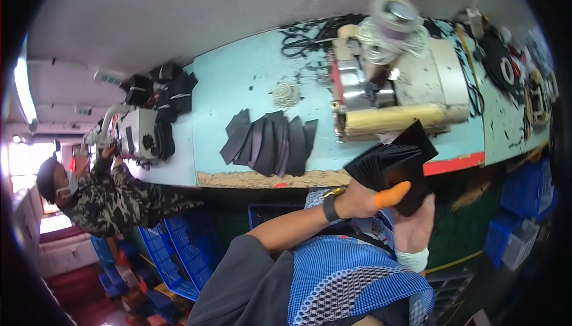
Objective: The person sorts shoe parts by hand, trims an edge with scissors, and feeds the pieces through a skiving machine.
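Observation:
A fanned stack of thin black pieces is between my two hands, just over the table's front edge. My left hand is closed on its near left side, an orange finger cover on the thumb lying over the stack. Against the lower right of the same stack is my right hand, its fingers mostly hidden behind the pieces. Just beyond stands a pale tabletop machine with a yellow strip along its front. To the left, several dark flat pieces lie overlapping on the light blue table.
A white spool with loose cord tops the machine. Scissors and a coil of pale cord lie on the table. At the left, a person in camouflage clothing works at another machine. Blue crates stand below.

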### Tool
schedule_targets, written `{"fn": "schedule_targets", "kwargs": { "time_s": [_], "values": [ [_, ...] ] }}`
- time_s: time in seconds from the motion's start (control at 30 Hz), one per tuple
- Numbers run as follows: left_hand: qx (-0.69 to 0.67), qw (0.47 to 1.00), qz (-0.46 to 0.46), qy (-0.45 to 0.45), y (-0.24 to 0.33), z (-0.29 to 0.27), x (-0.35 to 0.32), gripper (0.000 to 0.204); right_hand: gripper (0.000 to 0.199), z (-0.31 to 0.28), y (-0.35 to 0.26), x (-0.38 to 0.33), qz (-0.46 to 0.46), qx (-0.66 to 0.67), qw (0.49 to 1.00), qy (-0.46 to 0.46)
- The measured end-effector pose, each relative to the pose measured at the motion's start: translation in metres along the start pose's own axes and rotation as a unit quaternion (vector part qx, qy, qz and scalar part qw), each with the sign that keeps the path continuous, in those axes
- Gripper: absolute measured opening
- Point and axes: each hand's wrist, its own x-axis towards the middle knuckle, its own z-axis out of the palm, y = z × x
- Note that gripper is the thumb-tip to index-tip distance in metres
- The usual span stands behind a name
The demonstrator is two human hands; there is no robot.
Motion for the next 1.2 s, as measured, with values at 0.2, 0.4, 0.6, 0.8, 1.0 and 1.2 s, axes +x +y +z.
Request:
{"fn": "schedule_targets", "kwargs": {
  "time_s": [0.2,0.4,0.6,0.8,1.0,1.2],
  "values": [
    [0.090,0.994,0.055,0.022,-0.002,-0.016,-0.019,0.078,0.091,0.028,0.008,0.012,-0.040,-0.362,0.920,-0.141],
    [0.059,0.988,-0.054,-0.129,0.017,-0.066,-0.007,0.069,0.089,0.040,0.007,0.033,0.071,-0.251,0.949,-0.179],
    [-0.126,0.988,0.084,0.010,0.014,-0.063,0.006,0.078,0.095,0.033,0.011,0.077,0.327,-0.149,0.882,-0.304],
    [-0.149,0.987,-0.063,-0.008,0.028,-0.080,0.022,0.106,0.066,0.037,0.011,0.100,0.320,-0.109,0.859,-0.385],
    [-0.058,0.986,-0.146,-0.053,0.025,-0.091,0.033,0.103,0.065,0.026,0.019,0.106,0.407,-0.010,0.858,-0.312],
    [-0.120,0.987,-0.102,-0.039,0.026,-0.092,0.036,0.059,0.066,0.034,0.020,0.116,0.422,-0.035,0.837,-0.347]
  ]
}}
